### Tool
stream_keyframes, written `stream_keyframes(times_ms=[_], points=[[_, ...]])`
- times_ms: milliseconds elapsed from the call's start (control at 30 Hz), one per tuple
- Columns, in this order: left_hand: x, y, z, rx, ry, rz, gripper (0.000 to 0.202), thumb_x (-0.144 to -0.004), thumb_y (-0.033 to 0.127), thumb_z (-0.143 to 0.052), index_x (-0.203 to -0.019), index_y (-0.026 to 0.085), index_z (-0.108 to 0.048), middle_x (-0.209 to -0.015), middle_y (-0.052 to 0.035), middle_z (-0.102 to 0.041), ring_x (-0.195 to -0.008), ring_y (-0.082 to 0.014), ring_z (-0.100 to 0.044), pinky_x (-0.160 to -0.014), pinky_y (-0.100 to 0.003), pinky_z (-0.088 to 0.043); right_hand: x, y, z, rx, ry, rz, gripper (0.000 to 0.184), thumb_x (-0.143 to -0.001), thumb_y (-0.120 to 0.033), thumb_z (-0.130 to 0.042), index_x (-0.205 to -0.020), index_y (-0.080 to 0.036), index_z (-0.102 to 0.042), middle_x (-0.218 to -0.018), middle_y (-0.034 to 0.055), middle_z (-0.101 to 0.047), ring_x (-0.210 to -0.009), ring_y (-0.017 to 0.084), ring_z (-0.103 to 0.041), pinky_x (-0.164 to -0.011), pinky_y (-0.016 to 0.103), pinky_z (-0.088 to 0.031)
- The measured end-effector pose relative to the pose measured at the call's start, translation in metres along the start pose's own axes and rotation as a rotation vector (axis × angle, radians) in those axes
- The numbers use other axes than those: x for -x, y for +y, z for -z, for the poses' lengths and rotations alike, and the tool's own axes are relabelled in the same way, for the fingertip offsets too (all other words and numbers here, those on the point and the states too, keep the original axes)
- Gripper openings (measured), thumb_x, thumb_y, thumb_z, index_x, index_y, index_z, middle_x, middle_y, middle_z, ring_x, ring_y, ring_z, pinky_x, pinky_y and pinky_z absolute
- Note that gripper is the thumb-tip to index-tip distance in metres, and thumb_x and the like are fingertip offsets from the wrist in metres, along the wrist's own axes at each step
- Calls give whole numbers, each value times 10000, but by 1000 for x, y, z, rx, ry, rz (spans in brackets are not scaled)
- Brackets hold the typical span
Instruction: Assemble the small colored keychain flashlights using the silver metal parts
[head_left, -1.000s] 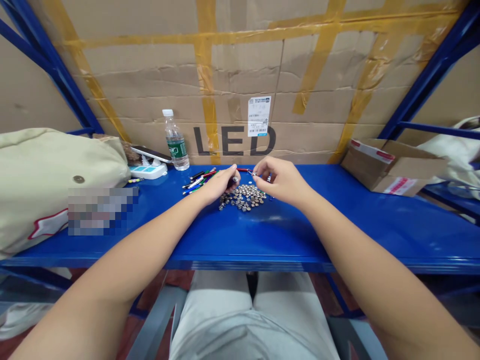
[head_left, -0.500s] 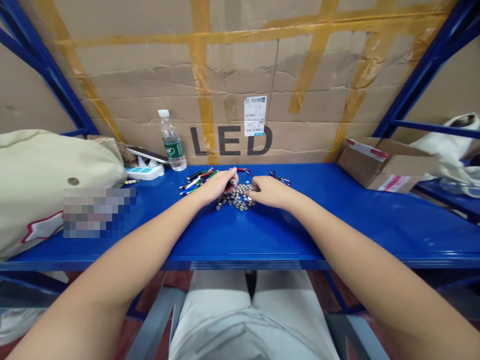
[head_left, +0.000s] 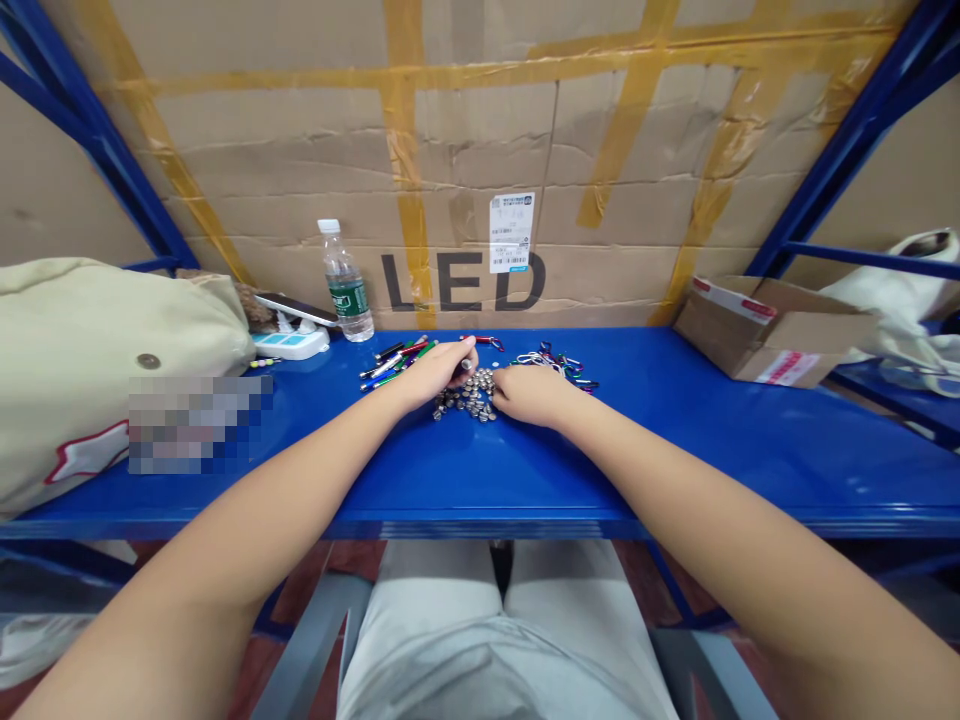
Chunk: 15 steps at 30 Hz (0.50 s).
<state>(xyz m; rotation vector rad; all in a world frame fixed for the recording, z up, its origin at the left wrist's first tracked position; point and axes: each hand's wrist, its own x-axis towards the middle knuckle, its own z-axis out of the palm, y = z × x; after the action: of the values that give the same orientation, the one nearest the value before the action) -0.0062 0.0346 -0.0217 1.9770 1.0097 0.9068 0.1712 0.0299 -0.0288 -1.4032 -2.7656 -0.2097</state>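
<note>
On the blue tabletop in front of me lies a pile of small round silvery pieces [head_left: 470, 403] that look like button cells. My left hand [head_left: 442, 372] is closed at the pile's left edge, around a small cylinder [head_left: 466, 365] whose round silvery end shows by the thumb. Curled fingers of my right hand [head_left: 525, 393] touch the pile's right side; whatever is between the fingertips is hidden. Several coloured pen-like metal tubes [head_left: 389, 370] lie beyond my left wrist. Behind my right hand are white cords [head_left: 544, 359] and coloured carabiner clips [head_left: 571, 364].
A red carabiner piece [head_left: 484, 341] lies behind the pile. A water bottle [head_left: 347, 290], a power strip [head_left: 292, 343] with a phone above it, and a cream bag [head_left: 97, 350] stand left. An open cardboard box [head_left: 772, 330] sits right. A large cardboard sheet [head_left: 300, 150] closes the back.
My right hand has moved slightly left and down onto the pile, uncovering the white cords and more clips behind it. My left hand has stayed in place.
</note>
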Motion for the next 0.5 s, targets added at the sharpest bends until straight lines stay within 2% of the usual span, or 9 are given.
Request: stream_keyframes(times_ms=[133, 233, 400, 500], points=[[0, 1, 0, -8, -11, 8, 496, -926, 499, -259, -626, 169, -474, -501, 8, -424, -470, -113, -376, -498, -237, -299, 0, 6, 3, -32, -9, -28, 297, -861, -294, -387, -935, -143, -631, -973, 144, -676, -830, 243, -624, -689, 308, -419], [1, 4, 1, -23, -2, 9, 488, -929, 491, -258, -628, 172, -473, -505, 10, -422, -475, -112, -378, -510, -237, -320, 2, 15, 9, -132, 36, -47, 328, -899, -283, -317, -871, -149, -616, -971, 136, -667, -829, 226, -607, -715, 305, -412], [2, 7, 3, -53, -6, 57, 453, -927, 473, -283, -654, 172, -481, -520, 6, -434, -489, -115, -386, -497, -232, -321, 6, 26, 15, -374, 66, -67, 291, -883, -134, -320, -1001, -163, -583, -1058, 99, -645, -918, 185, -578, -779, 267, -404], [2, 7, 2, -37, 6, 76, 440, -921, 479, -309, -655, 173, -480, -525, 5, -436, -491, -113, -384, -486, -229, -309, 5, 26, 10, -399, 71, -35, 223, -890, -211, -386, -973, -170, -588, -1015, 88, -655, -877, 178, -580, -742, 257, -405]])
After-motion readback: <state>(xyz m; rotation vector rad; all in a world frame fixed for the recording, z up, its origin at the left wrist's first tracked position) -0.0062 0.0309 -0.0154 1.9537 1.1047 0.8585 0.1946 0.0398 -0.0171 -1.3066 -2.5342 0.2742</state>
